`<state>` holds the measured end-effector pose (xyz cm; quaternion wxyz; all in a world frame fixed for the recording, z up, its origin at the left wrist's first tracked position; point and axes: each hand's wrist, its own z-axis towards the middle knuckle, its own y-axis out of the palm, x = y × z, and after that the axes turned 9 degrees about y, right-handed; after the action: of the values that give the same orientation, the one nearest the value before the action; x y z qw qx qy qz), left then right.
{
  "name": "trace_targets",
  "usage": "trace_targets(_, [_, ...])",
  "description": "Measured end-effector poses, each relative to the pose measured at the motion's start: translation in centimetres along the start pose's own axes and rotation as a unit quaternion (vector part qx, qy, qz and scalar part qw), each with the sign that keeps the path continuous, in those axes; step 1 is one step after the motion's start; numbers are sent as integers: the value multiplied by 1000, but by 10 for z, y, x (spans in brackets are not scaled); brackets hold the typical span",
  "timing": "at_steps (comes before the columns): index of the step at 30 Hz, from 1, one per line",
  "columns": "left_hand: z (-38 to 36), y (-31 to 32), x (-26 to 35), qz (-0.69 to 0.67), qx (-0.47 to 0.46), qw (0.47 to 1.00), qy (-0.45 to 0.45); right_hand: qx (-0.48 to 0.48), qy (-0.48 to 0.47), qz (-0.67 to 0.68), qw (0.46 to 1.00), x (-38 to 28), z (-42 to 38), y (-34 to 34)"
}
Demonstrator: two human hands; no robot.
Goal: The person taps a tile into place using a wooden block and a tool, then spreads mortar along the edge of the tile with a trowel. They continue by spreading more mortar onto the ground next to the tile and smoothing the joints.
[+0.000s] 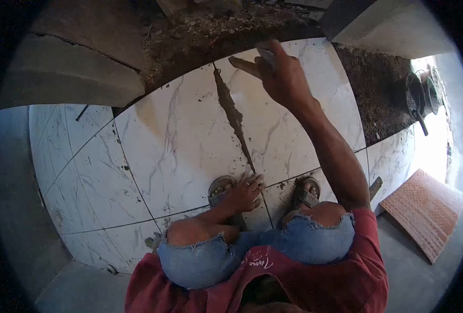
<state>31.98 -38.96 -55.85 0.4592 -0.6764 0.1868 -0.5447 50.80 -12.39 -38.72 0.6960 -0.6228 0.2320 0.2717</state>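
White tile (315, 68) borders soil (190, 49); right hand (285, 78) grips tool (246, 67).

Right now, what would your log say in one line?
right hand: gripping a blurred tool above marbled floor tiles | left hand: by the dark strip's near end | strip: uneven, between two tiles

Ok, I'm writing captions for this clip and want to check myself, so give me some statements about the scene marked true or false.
1. The right hand holds a tool. True.
2. Both hands hold tools. False: the left hand is down by the left sandal, without one.
3. A reddish patterned panel is at the person's right. True.
4. The gap between the large tiles is widest near the feet. False: the gap narrows there.
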Motion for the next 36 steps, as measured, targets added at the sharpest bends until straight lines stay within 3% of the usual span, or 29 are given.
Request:
trace_targets(5, [5, 2, -9, -1, -14, 1000, 2, -43, 47, -98, 993, -2, 15, -7])
trace_targets(7, [-1, 7, -3, -16, -11, 1000, -9, 39, 5, 63, 997, -11, 0, -21])
trace_targets(9, [-1, 6, -1, -3, -23, 1000, -2, 37, -10, 69, 997, -2, 7, -7])
trace_targets(12, [1, -4, 0, 6, -23, 1000, 7, -12, 5, -49, 999, 2, 39, -9])
trace_targets(15, [-1, 3, -1, -5, -11, 1000, -2, -17, -84, -46, 995, 3, 49, -11])
trace_targets(17, [-2, 6, 1, -18, -16, 1000, -4, -77, 2, -44, 996, 0, 64, -7])
trace_targets(19, [1, 1, -5, -8, -19, 1000, 3, -47, -57, -51, 996, 13, 82, 11])
trace_targets(21, [0, -1, -4, -1, 0, 1000, 12, -29, -19, -30, 999, -11, 85, 1])
trace_targets(23, [-3, 0, -2, -14, 24, 1000, -2, -81, -18, -57, 995, -11, 92, -7])
trace_targets(25, [-2, -3, 1, 8, 35, 999, 12, -103, -35, -2, 994, 5, 101, 5])
trace_targets(26, [-1, -4, 2, 13, 43, 999, 14, -147, 29, -53, 987, -1, 106, 7])
trace_targets(31, [-3, 4, -2, -37, 72, 997, 5, -108, -41, -115, 987, -24, 109, -9])
trace_targets(32, [-2, 4, 0, -24, 73, 997, 0, -77, -104, -155, 979, -7, 106, -1])
trace_targets(35, [-3, -2, -1, -34, 97, 995, 14, -153, 131, -96, 975, -10, 104, 5])
trace_targets(36, [1, -4, -8, -27, 103, 994, 16, -111, 43, -27, 993, -7, 102, 0])
